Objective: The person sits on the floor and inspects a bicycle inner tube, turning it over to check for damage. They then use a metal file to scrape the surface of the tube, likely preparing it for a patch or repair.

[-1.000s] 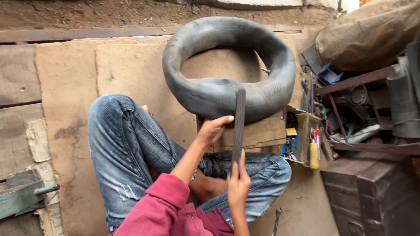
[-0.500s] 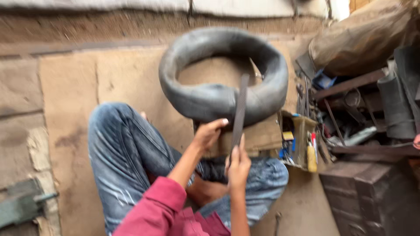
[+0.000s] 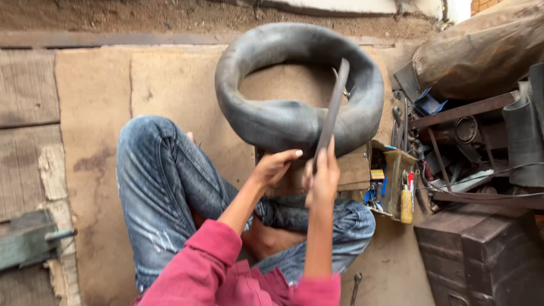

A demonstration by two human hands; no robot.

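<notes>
**Our hands, a flat file and a big rubber tube**

We hold a long, flat, dark file [image 3: 333,107] in our right hand [image 3: 323,178]. Our fingers are wrapped tight around its near end. The file stands almost straight up and leans a little to the right. Its far end crosses in front of the right side of the black rubber tube [image 3: 297,88].

The tube is a fat, round ring, puffed up with air. It sits in the middle of the scene, a bit far from us. Its near side rests on a small wooden box [image 3: 354,167].

Our left hand [image 3: 275,167] is just left of the file. It lies against the bottom of the tube where the tube meets the box. The fingers are bent and partly spread, and we cannot tell if they grip anything.

Nearer to us are our legs in blue jeans [image 3: 164,187]. One knee is bent up on the left. Our sleeves are pink-red [image 3: 209,266].

To the right of the box is a little open case with a yellow tool handle [image 3: 406,205] sticking out. Further right is a pile of dark metal parts [image 3: 464,141] and a dark metal chest [image 3: 481,255]. A brown sack [image 3: 481,51] lies at the far right. A spanner [image 3: 355,286] lies on the tan floor [image 3: 96,113] near our right arm.
</notes>
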